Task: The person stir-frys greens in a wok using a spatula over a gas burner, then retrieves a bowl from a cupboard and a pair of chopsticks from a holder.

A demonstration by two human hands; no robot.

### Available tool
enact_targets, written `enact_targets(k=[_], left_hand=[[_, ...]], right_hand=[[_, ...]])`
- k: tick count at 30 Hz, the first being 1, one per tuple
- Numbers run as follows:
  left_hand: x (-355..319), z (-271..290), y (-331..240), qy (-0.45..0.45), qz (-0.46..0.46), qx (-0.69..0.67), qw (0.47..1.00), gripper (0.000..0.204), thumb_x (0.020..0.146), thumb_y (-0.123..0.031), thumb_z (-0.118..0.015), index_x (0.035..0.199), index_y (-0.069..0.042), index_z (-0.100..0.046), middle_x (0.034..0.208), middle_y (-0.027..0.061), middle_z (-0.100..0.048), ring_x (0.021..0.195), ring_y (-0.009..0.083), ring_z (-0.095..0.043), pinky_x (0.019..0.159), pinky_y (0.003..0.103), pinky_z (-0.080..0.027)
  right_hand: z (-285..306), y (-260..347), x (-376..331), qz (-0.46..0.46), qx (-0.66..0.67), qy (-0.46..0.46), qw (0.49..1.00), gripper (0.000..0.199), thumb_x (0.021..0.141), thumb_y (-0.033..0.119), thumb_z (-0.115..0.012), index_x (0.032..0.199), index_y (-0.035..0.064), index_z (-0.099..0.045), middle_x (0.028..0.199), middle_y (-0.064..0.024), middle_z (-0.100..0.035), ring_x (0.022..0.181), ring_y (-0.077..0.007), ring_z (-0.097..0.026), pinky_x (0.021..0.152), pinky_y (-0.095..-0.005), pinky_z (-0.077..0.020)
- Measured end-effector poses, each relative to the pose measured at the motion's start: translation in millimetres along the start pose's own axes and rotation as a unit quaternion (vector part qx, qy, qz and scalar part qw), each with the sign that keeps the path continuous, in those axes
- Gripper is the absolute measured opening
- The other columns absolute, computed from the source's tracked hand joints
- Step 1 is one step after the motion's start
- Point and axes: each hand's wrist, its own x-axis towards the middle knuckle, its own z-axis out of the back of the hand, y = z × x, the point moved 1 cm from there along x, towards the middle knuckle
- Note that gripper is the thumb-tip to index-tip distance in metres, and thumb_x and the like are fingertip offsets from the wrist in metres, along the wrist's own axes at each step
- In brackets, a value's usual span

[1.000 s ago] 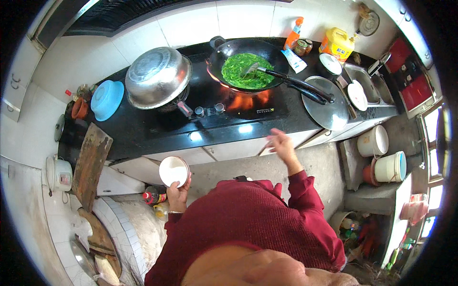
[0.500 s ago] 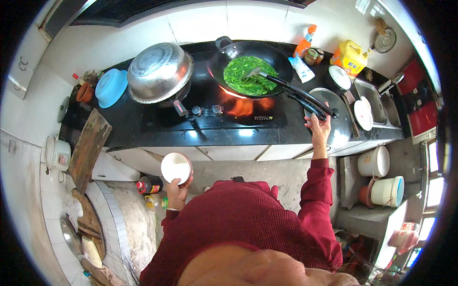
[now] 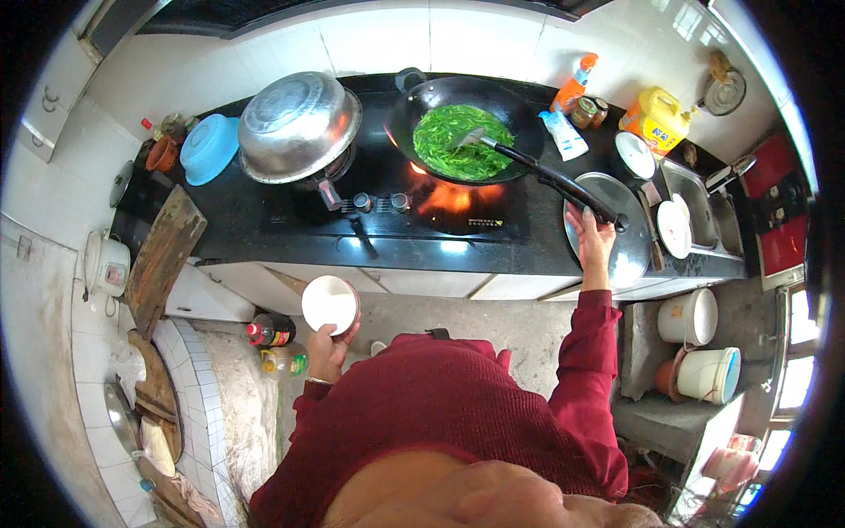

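In front of my body, low on the left, my left hand (image 3: 328, 352) is closed on the rim of a bowl (image 3: 331, 304), white inside and reddish outside. Green chopped vegetables (image 3: 458, 141) fill the bottom of a black wok (image 3: 521, 114) over a lit burner. A spatula (image 3: 576, 190) with a metal blade rests among the greens, its long black handle slanting to the right. Near that handle's end my right hand (image 3: 596, 242) is closed, fingers from below. The wok's own handle mostly hides beneath the spatula's, so I cannot tell whether I grip it too.
A metal basin (image 3: 295, 123) is upturned on the left burner, beside a blue basin (image 3: 209, 150). Under my right hand lies a pan lid (image 3: 629, 255). Farther right are a white plate (image 3: 673, 231), the sink (image 3: 695, 189) and a yellow jug (image 3: 656, 119). Buckets (image 3: 687, 317) stand lower right.
The spatula's handle has come down over the wok's handle; the two stood apart before. My right hand has shifted slightly. My left hand still holds the bowl.
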Motion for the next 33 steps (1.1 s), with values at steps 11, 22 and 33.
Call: enact_targets(k=[11,22,33], left_hand=[[15.9,8.5,17.9,0.036,0.037,0.041,0.998,0.057,0.073,0.003,-0.038,0.13,0.002,-0.031,0.119,0.0222,-0.048,0.102,0.0394,-0.055,0.079,0.044,-0.053],[20.0,8.4,28.0,0.1,0.112,0.082,0.985,0.055,0.074,0.001,-0.038,0.129,0.003,-0.032,0.118,0.0211,-0.049,0.102,0.0367,-0.055,0.082,0.045,-0.051],[46.0,28.1,7.9,0.175,0.305,0.167,0.921,0.056,0.074,0.003,-0.038,0.13,0.002,-0.03,0.118,0.0236,-0.049,0.1,0.0387,-0.056,0.077,0.043,-0.053]], right_hand=[[-1.7,1.9,6.4,-0.017,0.013,-0.003,1.0,0.029,0.084,0.001,-0.059,0.111,0.0048,-0.05,0.106,-0.0135,-0.06,0.093,-0.0304,-0.062,0.075,-0.0381,-0.0561],[-10.4,12.5,-21.8,-0.053,-0.036,-0.026,0.998,0.053,0.085,0.008,-0.06,0.131,0.0103,-0.033,0.108,-0.0131,-0.057,0.086,-0.0269,-0.063,0.068,-0.0345,-0.0559],[21.9,-84.3,-275.9,-0.317,-0.136,-0.196,0.918,0.038,0.089,0.013,-0.05,0.125,0.0018,-0.042,0.102,-0.0142,-0.061,0.082,-0.0245,-0.064,0.064,-0.0357,-0.0533]])
